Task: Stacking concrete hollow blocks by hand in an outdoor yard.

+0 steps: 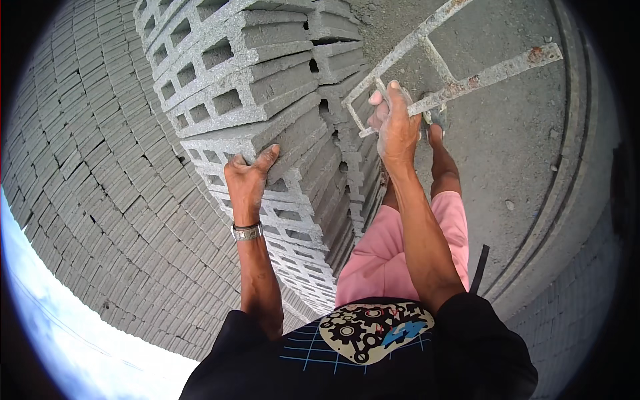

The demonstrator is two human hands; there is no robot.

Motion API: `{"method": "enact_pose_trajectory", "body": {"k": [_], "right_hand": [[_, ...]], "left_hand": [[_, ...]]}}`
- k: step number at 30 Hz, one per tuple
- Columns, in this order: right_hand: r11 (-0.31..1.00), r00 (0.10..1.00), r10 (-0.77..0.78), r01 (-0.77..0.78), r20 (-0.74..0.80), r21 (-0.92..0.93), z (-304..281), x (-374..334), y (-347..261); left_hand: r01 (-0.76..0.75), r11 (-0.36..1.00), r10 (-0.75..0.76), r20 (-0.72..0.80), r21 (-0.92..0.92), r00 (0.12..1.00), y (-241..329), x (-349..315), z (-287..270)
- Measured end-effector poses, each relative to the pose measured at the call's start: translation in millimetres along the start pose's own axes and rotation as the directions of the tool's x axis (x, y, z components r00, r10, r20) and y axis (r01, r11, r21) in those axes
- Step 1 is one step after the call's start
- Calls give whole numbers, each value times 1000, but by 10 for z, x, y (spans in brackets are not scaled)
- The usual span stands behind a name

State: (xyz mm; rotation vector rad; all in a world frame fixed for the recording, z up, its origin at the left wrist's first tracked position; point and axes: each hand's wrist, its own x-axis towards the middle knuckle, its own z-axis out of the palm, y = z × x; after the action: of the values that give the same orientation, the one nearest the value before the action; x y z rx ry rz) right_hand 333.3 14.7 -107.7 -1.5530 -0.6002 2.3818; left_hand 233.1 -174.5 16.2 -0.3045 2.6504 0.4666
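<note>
My left hand (247, 187), with a metal watch on its wrist, grips the edge of a grey hollow concrete block (283, 130) in a tall stack. Its fingers curl in by the block's hollows, and their tips are hidden. My right hand (398, 130) is closed around a bar of a metal frame (490, 78). The frame is ladder-like, with long side bars and short crosspieces, coated in grey dust with rust spots. It tilts out to the far right, above the ground and apart from the stack.
Behind the stack at the left rises a large wall of tightly stacked blocks (100, 180). More blocks (337, 60) stand against the stack's right side. Dusty ground (513, 147) with small stones lies at the right, bordered by long curved-looking ridges (563, 143). My legs stand close beside the stack.
</note>
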Motion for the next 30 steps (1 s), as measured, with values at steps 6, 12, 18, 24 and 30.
{"method": "enact_pose_trajectory", "body": {"k": [6,12,18,24,30], "right_hand": [[981,970,-181,166,161,104,372,68,-372],[923,970,-171,220,173,-317,287,405,692],[958,989,-62,97,136,-270,211,194,191],[971,952,-162,200,259,-130,381,357,238],[841,934,-219,328,283,-430,212,431,386]], "left_hand": [[-27,997,27,2,-70,1000,-267,104,-38],[-22,986,23,0,-164,1000,15,45,114],[-2,994,0,-23,-108,1000,-84,67,2],[-28,999,27,-30,-19,999,-35,54,53],[-12,1000,13,-37,24,999,-88,33,145]]}}
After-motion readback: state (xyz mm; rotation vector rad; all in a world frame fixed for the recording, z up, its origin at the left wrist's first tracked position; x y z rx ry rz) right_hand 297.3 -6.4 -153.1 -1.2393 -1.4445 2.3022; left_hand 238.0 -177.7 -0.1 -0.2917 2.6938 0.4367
